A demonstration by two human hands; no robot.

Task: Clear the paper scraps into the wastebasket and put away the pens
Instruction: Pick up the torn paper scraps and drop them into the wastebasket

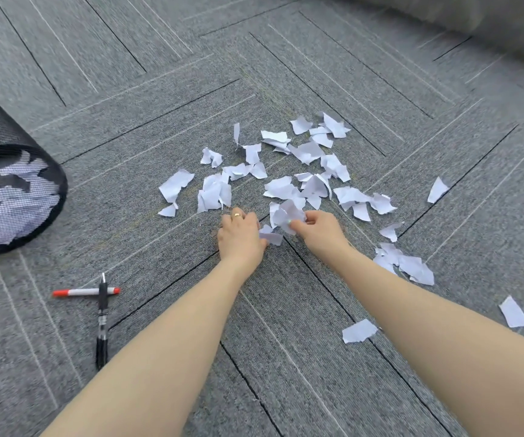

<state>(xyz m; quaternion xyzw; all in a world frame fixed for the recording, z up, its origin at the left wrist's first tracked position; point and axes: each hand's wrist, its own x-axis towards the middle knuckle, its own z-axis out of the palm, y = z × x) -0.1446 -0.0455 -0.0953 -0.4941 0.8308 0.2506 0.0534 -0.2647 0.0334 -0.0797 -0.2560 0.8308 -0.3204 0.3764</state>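
A: Start with the hands. What are they holding?

B: The right hand [319,230] has its fingers curled round a crumpled scrap [289,214], lifted a little at the near edge of the pile. The left hand [240,234] sits just beside it at 9 o'clock, knuckles up, fingers curled down toward the carpet [160,105], and a small piece [271,236] shows at its thumb side. It seems pinched there, between the two hands.

A: Anything on the fingers?

B: A gold ring [237,214] on the left hand.

A: And the rest of the paper?

B: The main pile [301,171] spreads from the hands toward 12 and 1 o'clock, white torn bits, many overlapping. A small heap [407,264] lies at 3 o'clock of the right hand, close to the forearm. One lone bit [437,190] sits at 2 o'clock, apart from the pile. Two more lie nearer the person: one [359,331] touching the right forearm's inner edge, another [514,312] outside that arm.

A: The basket?

B: The basket [18,171], black mesh, lies at 9 o'clock of the hands, well apart, at the left edge. White paper shows through the mesh.

A: Pens?

B: Two, at 7 o'clock of the left hand. The red pen [86,292] lies crosswise; the black pen [102,323] lies over it, forming a cross, tip pointing away from the person.
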